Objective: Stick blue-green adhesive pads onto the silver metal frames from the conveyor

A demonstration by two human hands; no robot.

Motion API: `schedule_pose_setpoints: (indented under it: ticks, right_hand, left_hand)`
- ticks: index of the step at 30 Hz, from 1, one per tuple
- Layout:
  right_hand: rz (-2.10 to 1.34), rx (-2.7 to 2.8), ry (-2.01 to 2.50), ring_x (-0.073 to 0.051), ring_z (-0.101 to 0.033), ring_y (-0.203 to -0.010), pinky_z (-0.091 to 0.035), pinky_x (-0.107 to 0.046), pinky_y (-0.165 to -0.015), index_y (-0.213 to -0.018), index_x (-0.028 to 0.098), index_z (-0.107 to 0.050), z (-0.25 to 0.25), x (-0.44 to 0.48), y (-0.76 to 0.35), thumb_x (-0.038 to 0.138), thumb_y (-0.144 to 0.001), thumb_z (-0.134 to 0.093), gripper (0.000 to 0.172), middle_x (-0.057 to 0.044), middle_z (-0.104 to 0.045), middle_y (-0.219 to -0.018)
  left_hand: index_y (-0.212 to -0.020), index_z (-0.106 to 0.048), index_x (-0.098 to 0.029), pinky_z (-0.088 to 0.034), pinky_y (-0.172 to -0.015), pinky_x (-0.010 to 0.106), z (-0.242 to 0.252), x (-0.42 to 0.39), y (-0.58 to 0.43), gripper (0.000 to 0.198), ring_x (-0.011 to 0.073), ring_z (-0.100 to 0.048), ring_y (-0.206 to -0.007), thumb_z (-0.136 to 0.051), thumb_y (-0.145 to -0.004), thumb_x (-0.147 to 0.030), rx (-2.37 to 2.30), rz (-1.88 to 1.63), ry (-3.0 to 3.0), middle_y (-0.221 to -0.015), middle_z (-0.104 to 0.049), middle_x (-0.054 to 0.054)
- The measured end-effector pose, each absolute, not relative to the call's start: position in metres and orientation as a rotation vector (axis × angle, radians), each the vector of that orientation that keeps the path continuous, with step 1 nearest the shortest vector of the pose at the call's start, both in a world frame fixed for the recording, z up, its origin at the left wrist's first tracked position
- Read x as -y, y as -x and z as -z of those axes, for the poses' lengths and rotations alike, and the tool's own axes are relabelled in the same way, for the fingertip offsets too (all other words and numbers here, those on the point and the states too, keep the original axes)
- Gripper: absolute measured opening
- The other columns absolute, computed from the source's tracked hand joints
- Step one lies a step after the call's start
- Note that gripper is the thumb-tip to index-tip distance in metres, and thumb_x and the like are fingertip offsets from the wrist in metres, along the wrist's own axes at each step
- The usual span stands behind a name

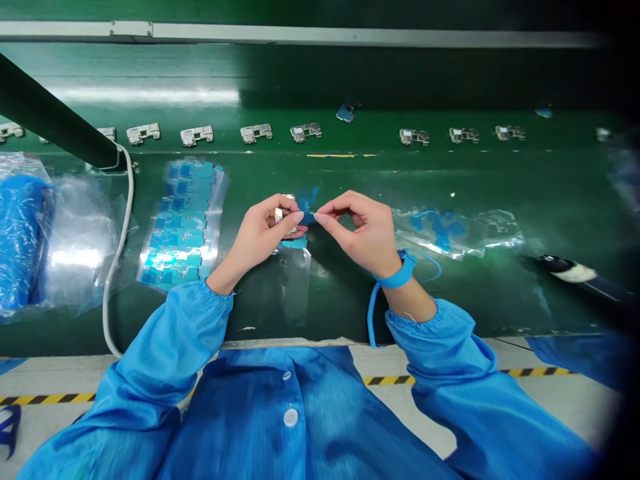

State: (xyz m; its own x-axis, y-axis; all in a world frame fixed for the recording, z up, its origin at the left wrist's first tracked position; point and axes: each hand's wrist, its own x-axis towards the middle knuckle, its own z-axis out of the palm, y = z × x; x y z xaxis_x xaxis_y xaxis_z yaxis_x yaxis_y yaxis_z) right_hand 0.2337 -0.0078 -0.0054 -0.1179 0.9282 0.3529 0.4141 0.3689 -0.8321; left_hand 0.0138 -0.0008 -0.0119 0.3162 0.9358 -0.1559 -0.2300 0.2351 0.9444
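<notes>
Left hand (257, 230) is closed around a small silver metal part (285, 215), right around the middle of the frame, with the fingers curled over it and only a bit of metal showing. Right hand (357, 227) pinches a little blue film tab (307, 203) between thumb and index finger, and that tab sits right up against the metal part. Both hands hover over a clear film sheet (293, 287) with some blue on its top edge.

Right wrist has a blue wrist strap (395, 272) on it, and a coiled cord (373, 313) drops from it toward the near edge of the green bench (350, 313). Left of the hands there's a stack of blue film sheets (183, 223), then a white cable (117, 253), a clear bag (80, 240) and a bag of blue stuff (20, 240) at the far left. Right of the hands, another clear bag with blue film (440, 230) is lying flat. Along the top of the frame runs a row of metal parts (256, 133), with a black-and-white tool (570, 270) at the right edge.
</notes>
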Motion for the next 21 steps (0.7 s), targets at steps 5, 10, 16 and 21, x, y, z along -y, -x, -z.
schedule_pose_setpoints:
  ticks: [5,10,16,21]
  right_hand:
    - [-0.617,1.836,1.186,-0.020,-0.067,-0.075,-0.058,-0.038,-0.073,-0.088,0.026,-0.076,0.004,0.007,-0.236,0.030,-0.100,-0.078,0.013,-0.002,-0.077,-0.084]
    - [-0.580,1.754,1.203,-0.019,-0.063,-0.074,-0.055,-0.037,-0.071,-0.088,0.026,-0.072,0.006,0.006,-0.236,0.035,-0.101,-0.075,0.017,-0.002,-0.070,-0.081]
    - [-1.018,1.498,1.195,-0.019,-0.066,-0.076,-0.059,-0.037,-0.073,-0.087,0.025,-0.072,0.003,0.008,-0.233,0.062,-0.093,-0.086,0.040,-0.002,-0.073,-0.085]
    - [-1.212,1.482,1.156,-0.017,-0.065,-0.074,-0.058,-0.033,-0.071,-0.088,0.024,-0.075,0.004,0.012,-0.228,0.062,-0.091,-0.089,0.041,-0.001,-0.073,-0.083]
  left_hand:
    - [-0.104,-0.068,-0.019,-0.074,-0.088,0.032,0.012,0.001,-0.014,0.039,0.0151,-0.083,-0.086,-0.093,-0.090,-0.046,-0.864,-0.939,-1.027,-0.099,-0.070,-0.001]
    - [-0.138,-0.057,-0.028,-0.072,-0.081,0.029,0.008,0.002,-0.013,0.043,0.0142,-0.082,-0.087,-0.079,-0.102,-0.038,-0.905,-0.929,-1.001,-0.120,-0.078,0.004]
    - [-0.133,-0.061,-0.026,-0.072,-0.077,0.029,0.004,0.000,-0.012,0.046,0.0241,-0.082,-0.114,-0.085,-0.095,-0.036,-0.894,-0.964,-0.927,-0.123,-0.081,0.007]
    - [-0.142,-0.065,-0.029,-0.075,-0.087,0.036,0.000,0.002,-0.012,0.054,0.0201,-0.082,-0.099,-0.088,-0.094,-0.041,-0.878,-0.948,-0.912,-0.109,-0.081,0.002]
